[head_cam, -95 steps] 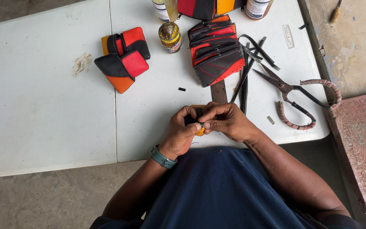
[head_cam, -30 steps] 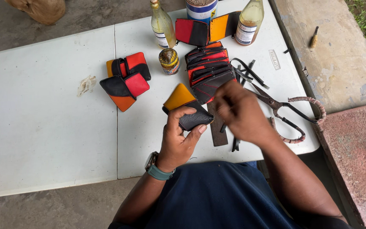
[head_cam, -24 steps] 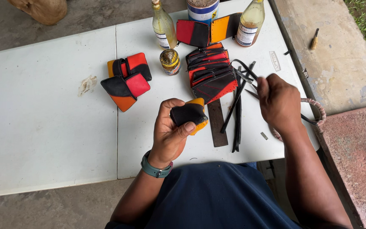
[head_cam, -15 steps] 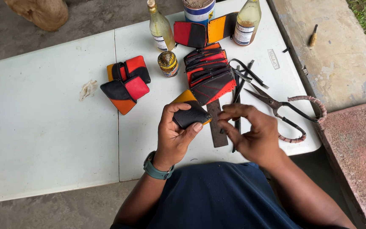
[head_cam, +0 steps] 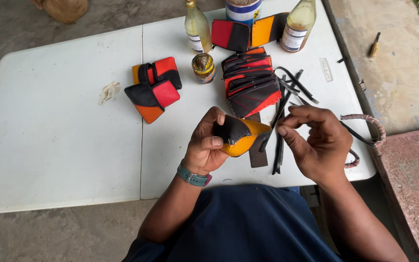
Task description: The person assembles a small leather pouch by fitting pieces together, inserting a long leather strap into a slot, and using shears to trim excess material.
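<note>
My left hand (head_cam: 204, 145) grips a small leather pouch (head_cam: 241, 137), black on one half and orange-yellow on the other, held just above the white table (head_cam: 64, 136). My right hand (head_cam: 318, 143) hovers to the right of the pouch with thumb and forefinger pinched close to its tip; whether anything thin sits between them does not show. Thin black leather strips (head_cam: 279, 157) and a dark brown strip (head_cam: 258, 156) lie on the table under and between the hands.
A fanned stack of red and black leather pieces (head_cam: 250, 82), a pile of finished pouches (head_cam: 153, 87), a small jar (head_cam: 203, 67), two bottles (head_cam: 197, 22) (head_cam: 299, 22), a tin (head_cam: 242, 8) and scissors with wrapped handles (head_cam: 367, 121) lie around. Table edge runs close on the right.
My right hand reached out to the strips by the scissors, then came back beside the pouch. My left hand turned the pouch so that its orange side faces up and right.
</note>
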